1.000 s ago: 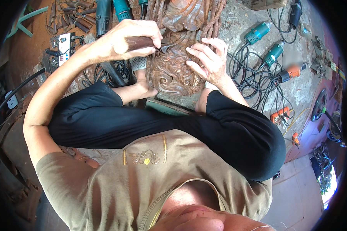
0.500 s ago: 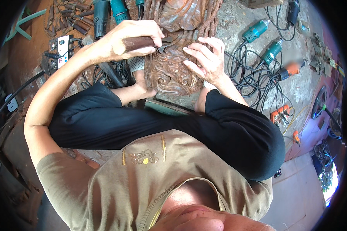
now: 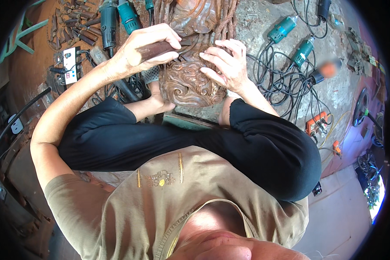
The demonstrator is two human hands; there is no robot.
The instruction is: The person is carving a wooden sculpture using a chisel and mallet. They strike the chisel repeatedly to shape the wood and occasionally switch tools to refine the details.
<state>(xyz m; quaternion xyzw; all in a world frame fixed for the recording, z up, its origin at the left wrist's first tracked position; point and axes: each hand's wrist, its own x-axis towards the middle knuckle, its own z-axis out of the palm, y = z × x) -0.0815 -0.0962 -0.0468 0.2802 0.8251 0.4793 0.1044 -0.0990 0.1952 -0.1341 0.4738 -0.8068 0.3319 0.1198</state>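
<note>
Between the person's bare feet, on the worn grey floor [image 3: 260, 26], lies a dark brown wood carving [image 3: 190, 84] covered in curling relief, its scrolled lower end toward the body and its upper part running out past the top edge of the view. The left hand [image 3: 147, 41] has its fingers clamped around a thick wooden-handled hand tool [image 3: 154, 51], which slants across the carving's left side; the working end points at the wood above the scrolls (its exact edge is too small to make out). The right hand [image 3: 232, 65] lies along the carving's right side, fingers bent and spread a little apart, their tips seeming to rest on the relief. Good handling here, I judge, asks for short, light strokes that follow the grooves, the handle kept low and firmly gripped so that the edge does not skip across a ridge. The right fingers would serve best as a steady brace, kept out of the tool's line, since the two hands work so near each other. The teal rotary tools [image 3: 283, 29] and their tangled black cables [image 3: 281, 80] lie to the right, apart from the carving.
</note>
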